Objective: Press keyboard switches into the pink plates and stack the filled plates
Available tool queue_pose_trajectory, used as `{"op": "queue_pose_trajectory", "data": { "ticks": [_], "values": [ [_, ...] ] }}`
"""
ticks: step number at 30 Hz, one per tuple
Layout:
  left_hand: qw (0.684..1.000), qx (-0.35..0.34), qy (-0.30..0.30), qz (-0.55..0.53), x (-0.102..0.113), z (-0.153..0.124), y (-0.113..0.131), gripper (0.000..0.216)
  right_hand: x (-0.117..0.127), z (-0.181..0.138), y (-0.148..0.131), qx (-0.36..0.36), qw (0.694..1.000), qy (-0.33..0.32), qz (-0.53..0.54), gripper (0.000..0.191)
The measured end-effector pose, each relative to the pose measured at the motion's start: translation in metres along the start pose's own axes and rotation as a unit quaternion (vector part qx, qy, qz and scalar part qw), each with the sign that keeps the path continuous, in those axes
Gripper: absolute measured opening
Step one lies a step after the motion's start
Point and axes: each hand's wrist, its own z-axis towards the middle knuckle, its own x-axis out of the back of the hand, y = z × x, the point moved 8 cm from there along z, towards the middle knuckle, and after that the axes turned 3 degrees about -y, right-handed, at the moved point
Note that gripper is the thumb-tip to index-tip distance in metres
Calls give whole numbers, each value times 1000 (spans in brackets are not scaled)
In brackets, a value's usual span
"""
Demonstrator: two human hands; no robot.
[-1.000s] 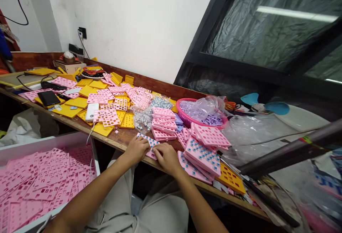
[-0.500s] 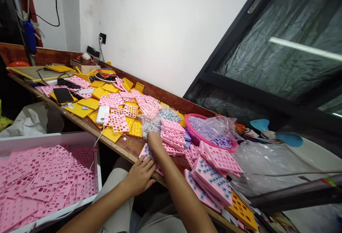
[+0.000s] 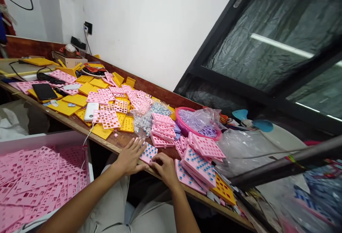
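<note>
The left hand (image 3: 130, 159) lay flat and open, and the curled right hand (image 3: 165, 166), its hold unclear, had returned to the pink board (image 3: 149, 153) at the table's (image 3: 113, 146) front edge, bringing both to it, from beside the clear bag (image 3: 141, 123) beyond

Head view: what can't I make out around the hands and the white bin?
In the head view:
Blue-studded pink panel: left part hidden by the left hand.
Right hand: whether it pinches a piece, too small to tell.
White bin: cut off by the left edge.
</note>
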Motion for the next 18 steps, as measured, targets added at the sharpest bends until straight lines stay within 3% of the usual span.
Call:
{"op": "queue_pose_trajectory", "data": {
  "ticks": [6, 11, 18],
  "values": [
    [999, 2, -39, -10, -6, 7, -1, 78, -8, -12, 5, 5, 998, 50, 41, 10],
    [998, -27, -63, 15, -2, 25, 6, 86, -3, -16, 3, 34, 996, 51, 67, 17],
    [993, -53, -103, 24, -21, 28, 17, 84, -5, -17, 3, 35, 995, 95, 22, 10]
  ]
}}
